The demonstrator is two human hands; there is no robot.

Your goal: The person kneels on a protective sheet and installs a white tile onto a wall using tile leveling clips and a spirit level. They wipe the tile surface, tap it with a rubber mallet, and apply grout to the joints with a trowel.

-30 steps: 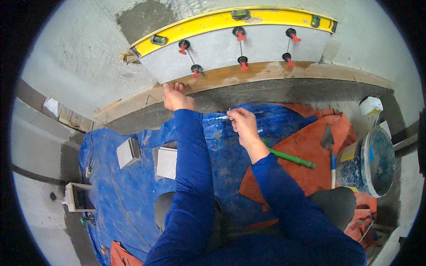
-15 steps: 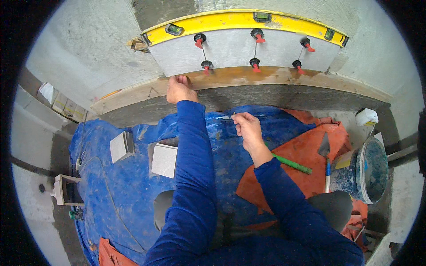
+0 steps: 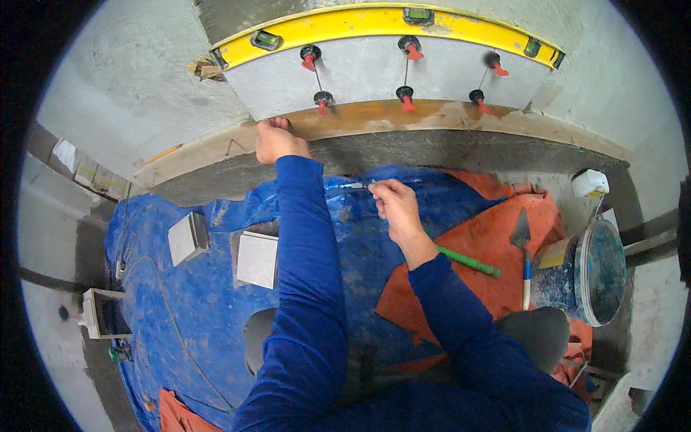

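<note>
My left hand is closed, its fingertips pressed at the lower left corner of the grey wall tiles, where they meet a wooden board. Whatever those fingers pinch is hidden. Lower and to the right, over the blue tarp, my right hand pinches a tiny pale piece, too small to name. Black tile-levelling clips with red handles straddle the tile joints in upper and lower rows. Along the tiles' top edge lies a yellow spirit level.
On the blue tarp sit two stacks of small tiles. An orange sheet at right carries a green ribbed tube and a trowel. Beside them a mortar-smeared bucket lies tipped. A white container stands near the wall.
The whole view has shifted slightly, so the scene sits a little higher and further left. Both hands keep nearly the same pose and place against the wall and tarp.
</note>
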